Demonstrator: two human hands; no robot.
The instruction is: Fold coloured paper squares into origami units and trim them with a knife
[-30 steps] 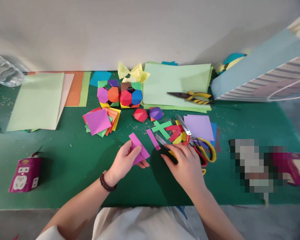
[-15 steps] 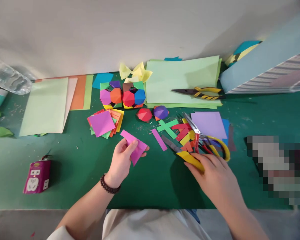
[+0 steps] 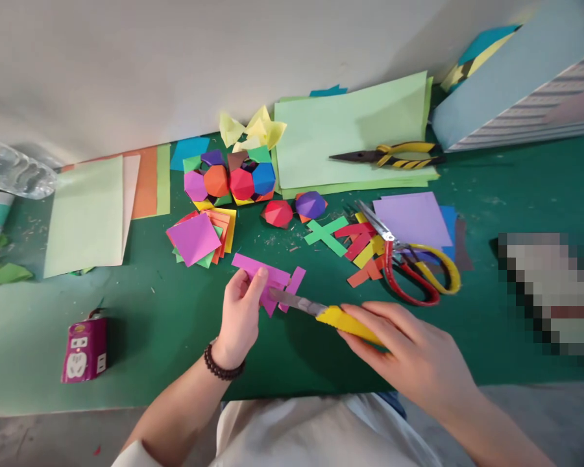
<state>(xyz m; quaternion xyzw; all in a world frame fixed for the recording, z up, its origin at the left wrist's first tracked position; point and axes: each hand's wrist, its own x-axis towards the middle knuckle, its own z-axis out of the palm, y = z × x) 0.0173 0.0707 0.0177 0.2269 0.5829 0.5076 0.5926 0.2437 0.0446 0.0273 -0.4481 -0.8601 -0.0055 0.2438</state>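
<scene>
My left hand (image 3: 241, 318) pinches a folded piece of magenta paper (image 3: 267, 272) between thumb and fingers, above the green mat. My right hand (image 3: 401, 344) grips a yellow-handled craft knife (image 3: 345, 323). Its steel blade points left, and the tip lies against the lower edge of the magenta paper. A narrow magenta strip (image 3: 296, 287) sits just right of that paper, partly behind it. The fingers hide part of the paper's lower side.
Red-and-yellow scissors (image 3: 409, 266) lie among coloured paper strips to the right. Behind are pliers (image 3: 389, 155), green paper sheets (image 3: 345, 133), and multicoloured origami polyhedra (image 3: 228, 178). A paper stack (image 3: 194, 239) sits left of centre. A magenta power strip (image 3: 84, 350) stands at left.
My right hand has lifted the yellow knife off the mat and moved it left, bringing the blade to the magenta paper. The left hand has shifted the paper slightly. The view has tilted.
</scene>
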